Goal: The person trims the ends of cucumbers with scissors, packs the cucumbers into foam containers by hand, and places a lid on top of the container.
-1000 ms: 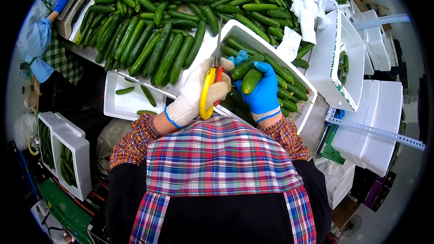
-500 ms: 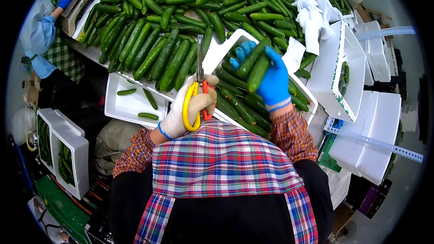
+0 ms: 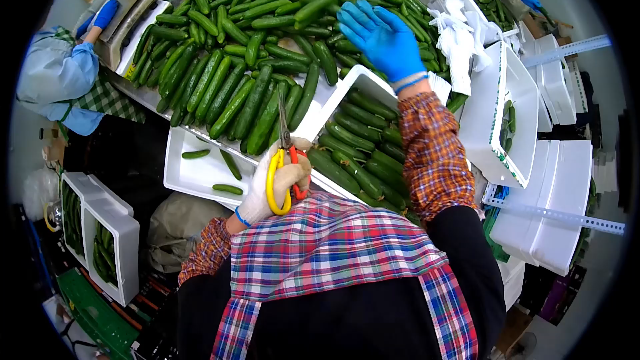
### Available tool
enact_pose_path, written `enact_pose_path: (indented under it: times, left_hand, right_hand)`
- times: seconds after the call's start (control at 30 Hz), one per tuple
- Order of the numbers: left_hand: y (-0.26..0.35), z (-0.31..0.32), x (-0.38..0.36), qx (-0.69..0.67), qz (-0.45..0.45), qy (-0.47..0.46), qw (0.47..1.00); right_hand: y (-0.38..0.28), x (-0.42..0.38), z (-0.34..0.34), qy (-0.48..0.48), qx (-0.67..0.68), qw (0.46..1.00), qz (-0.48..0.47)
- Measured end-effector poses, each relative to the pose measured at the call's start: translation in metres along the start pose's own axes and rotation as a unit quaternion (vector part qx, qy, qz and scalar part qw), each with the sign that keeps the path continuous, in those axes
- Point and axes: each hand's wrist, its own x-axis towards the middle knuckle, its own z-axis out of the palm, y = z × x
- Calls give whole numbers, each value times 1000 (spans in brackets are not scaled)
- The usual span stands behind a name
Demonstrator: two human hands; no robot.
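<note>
My left hand (image 3: 283, 177), in a white knitted glove, is closed round a pair of scissors (image 3: 285, 153) with yellow and red handles. Their blades point away from me, over the near edge of the cucumber pile (image 3: 247, 60). Out over the pile, my right hand (image 3: 385, 39) in a blue glove is open and palm up, its fingers stretched out with nothing in them. One cucumber (image 3: 316, 11) lies just left of its fingertips, on or above the heap. Below my right forearm, a white foam box (image 3: 363, 79) holds cucumbers in rows.
Another white box (image 3: 180, 177) with a few cucumbers sits lower left. White gloves or cloths (image 3: 459, 40) lie right of the pile, near a tilted foam box (image 3: 483, 107). Stacked boxes (image 3: 547, 203) stand at right. A co-worker's blue-gloved hand (image 3: 105, 13) rests at upper left.
My right hand has moved forward from the foam box to the pile and let go of the two cucumbers it held. My left hand still grips the scissors, slightly lower.
</note>
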Motion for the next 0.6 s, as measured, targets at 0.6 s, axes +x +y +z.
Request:
enact_pose_path:
  times: [0.6]
  left_hand:
    - [-15, 4, 25, 82, -20, -76, 994]
  right_hand:
    - [-20, -222, -44, 125, -913, 368, 121]
